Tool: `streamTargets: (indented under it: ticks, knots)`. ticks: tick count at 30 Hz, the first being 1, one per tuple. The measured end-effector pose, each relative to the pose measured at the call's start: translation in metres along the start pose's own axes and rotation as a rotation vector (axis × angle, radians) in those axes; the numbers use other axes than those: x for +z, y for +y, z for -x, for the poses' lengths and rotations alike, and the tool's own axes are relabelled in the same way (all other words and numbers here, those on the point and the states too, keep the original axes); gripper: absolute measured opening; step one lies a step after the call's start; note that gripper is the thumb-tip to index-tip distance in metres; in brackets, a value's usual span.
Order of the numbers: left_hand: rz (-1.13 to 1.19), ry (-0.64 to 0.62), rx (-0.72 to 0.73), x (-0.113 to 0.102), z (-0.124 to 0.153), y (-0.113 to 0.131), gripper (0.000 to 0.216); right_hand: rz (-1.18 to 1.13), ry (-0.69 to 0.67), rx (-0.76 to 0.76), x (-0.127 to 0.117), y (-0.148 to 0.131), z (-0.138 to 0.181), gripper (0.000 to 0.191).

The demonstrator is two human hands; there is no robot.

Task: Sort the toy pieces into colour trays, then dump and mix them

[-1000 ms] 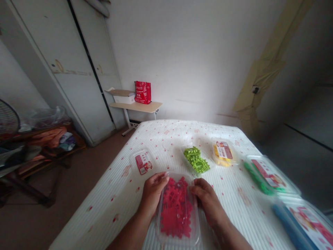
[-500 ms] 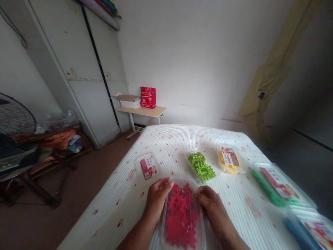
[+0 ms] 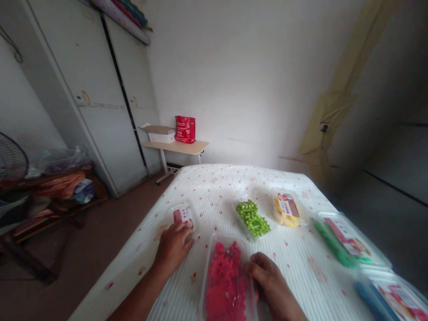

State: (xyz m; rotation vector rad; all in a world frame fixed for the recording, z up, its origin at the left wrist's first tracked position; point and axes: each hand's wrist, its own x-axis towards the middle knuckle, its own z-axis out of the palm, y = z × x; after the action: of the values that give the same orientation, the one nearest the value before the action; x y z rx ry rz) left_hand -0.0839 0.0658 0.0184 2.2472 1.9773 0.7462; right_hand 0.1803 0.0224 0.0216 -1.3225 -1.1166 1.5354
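Note:
A clear plastic box [image 3: 224, 281] full of red interlocking toy pieces sits at the near edge of the table. My right hand [image 3: 267, 281] grips its right side, thumb on the rim and fingers curled around the wall. To the left, my left hand [image 3: 175, 245] reaches over the near edge of a clear lid [image 3: 182, 214] with a red-and-white label, its thumb apart from its fingers. Whether it touches the lid I cannot tell. Beyond the red pieces lies an open clear box [image 3: 252, 218] of light green pieces.
Right of the light green box stands a lidded box of yellow pieces [image 3: 286, 209]. Farther right are boxes of green pieces [image 3: 351, 240] and blue pieces [image 3: 391, 290]. A patterned cloth [image 3: 234, 178] covers the table. A red bag [image 3: 185, 129] stands on a small table behind.
My left hand has let go of the red box's left side and moved left to the labelled lid. My right hand stays on the box. The view has shifted slightly.

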Motion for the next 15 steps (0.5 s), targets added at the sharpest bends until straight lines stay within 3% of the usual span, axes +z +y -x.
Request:
streamTargets:
  ticks: [3,6,10,15]
  knots:
    - [-0.188,-0.045,0.076,-0.001,-0.001,0.000,0.018,-0.042,-0.018,0.027,0.002,0.007,-0.002,0.030]
    - [-0.267,0.014,0.109,0.000,-0.004,-0.007,0.024,-0.093,-0.012,0.016,0.009,0.009,-0.005,0.030]
    - [-0.282,0.173,0.078,-0.004,-0.011,-0.028,0.024,-0.111,0.055,-0.006,0.030,0.003,-0.015,0.031]
    - [-0.212,0.438,0.070,-0.030,-0.016,-0.038,0.020,-0.165,0.103,-0.058,0.063,-0.006,-0.049,0.032]
